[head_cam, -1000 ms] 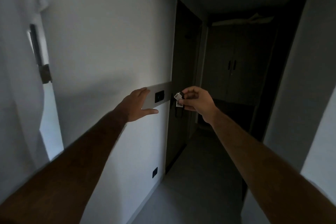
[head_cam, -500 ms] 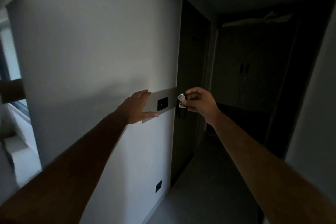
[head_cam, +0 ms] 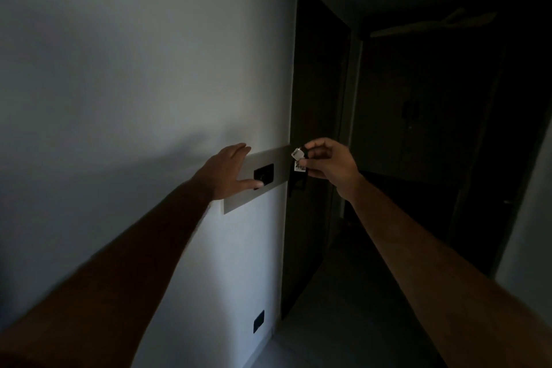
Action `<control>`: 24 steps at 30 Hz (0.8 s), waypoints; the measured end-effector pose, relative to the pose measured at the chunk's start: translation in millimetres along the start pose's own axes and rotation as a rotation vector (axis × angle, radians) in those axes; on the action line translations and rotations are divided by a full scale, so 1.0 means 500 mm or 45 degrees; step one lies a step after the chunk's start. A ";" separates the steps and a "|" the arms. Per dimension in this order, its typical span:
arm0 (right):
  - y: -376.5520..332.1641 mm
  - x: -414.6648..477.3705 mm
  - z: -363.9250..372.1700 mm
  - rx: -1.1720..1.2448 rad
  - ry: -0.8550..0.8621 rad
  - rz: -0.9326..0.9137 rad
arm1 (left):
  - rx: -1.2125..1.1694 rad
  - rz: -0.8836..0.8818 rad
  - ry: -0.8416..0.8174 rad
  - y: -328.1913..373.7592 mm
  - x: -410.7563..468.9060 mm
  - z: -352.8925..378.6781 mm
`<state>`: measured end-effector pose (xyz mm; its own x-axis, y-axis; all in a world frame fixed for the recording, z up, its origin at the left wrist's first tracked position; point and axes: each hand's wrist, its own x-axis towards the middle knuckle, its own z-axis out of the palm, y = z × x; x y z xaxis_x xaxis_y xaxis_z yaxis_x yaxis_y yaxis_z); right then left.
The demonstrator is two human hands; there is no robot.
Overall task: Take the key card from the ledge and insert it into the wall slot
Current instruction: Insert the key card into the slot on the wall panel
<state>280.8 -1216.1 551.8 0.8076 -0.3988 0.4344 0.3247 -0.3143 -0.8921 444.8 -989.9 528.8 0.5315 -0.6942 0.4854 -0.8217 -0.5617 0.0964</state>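
Note:
My right hand (head_cam: 328,163) pinches a small white key card (head_cam: 297,154) with a handwritten white tag hanging under it, held in the air just right of the wall's corner. A grey panel (head_cam: 277,160) runs across the white wall, and a black wall slot (head_cam: 264,177) is set in it. My left hand (head_cam: 228,173) lies flat on the panel with fingers spread; its thumb tip touches the slot's lower left corner. The card is a short way right of the slot and not touching it.
A dark door (head_cam: 313,128) stands just right of the wall corner, its handle behind the card. A black socket (head_cam: 258,321) sits low on the wall. Beyond is a dim corridor with dark cupboard doors (head_cam: 418,116) and a pale floor (head_cam: 343,323).
I have stepped closer to the wall, so the panel looks larger. My left thumb slid right to touch the slot. My right hand still holds the card near the corner.

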 end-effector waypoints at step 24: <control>0.231 0.353 -0.141 0.068 -0.112 -0.051 | 0.100 -0.117 0.078 -0.017 0.318 0.166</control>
<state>425.9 -1383.7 534.5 0.8327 -0.3090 0.4596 0.3816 -0.2811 -0.8805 553.6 -1132.9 532.8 0.5885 -0.6107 0.5299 -0.7500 -0.6571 0.0756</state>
